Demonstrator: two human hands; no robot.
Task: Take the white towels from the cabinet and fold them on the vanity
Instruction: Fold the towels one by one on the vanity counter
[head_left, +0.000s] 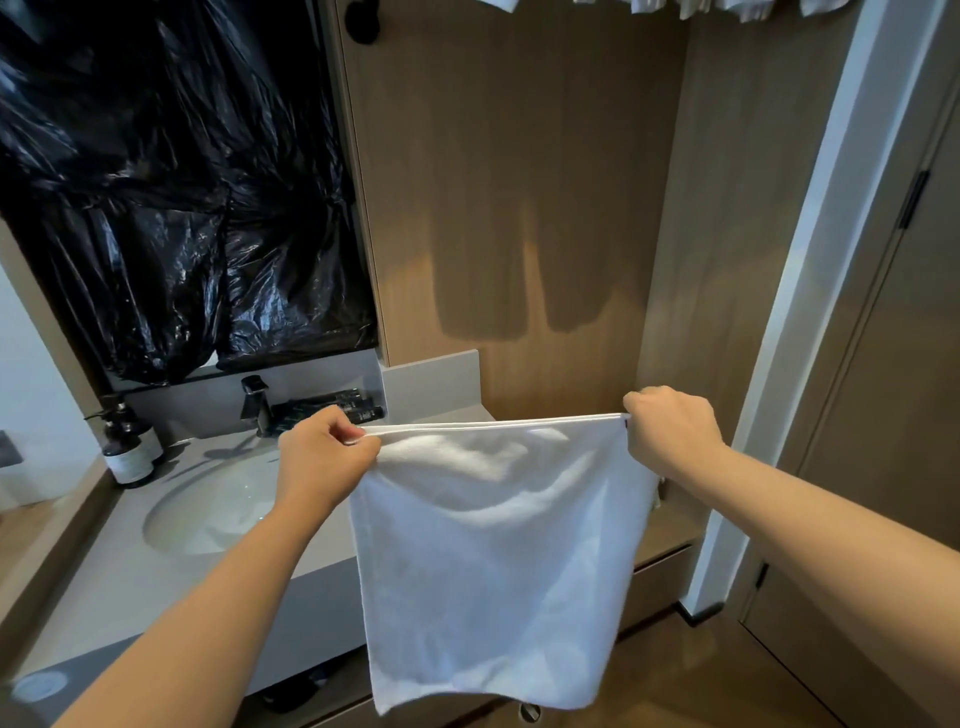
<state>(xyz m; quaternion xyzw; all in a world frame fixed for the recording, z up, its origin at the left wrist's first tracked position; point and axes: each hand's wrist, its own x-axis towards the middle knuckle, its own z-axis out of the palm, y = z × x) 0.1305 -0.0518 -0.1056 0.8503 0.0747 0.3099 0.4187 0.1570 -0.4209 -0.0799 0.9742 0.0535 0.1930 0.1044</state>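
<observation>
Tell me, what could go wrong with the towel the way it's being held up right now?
1. The white towel hangs in the air, pinched only at its top corners by the left hand and right hand. If one pinch slips, it could drop to the floor.
2. The sink lies right beside it on the vanity. A corner laid down there could sag into the basin; whether the basin is wet cannot be told.

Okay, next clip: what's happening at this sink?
A person holds a white towel up in the air, the left hand and the right hand each pinching a top corner so it hangs flat and stretched between them. It hangs in front of the grey vanity, just right of the basin, and is not yet laid down.
</observation>
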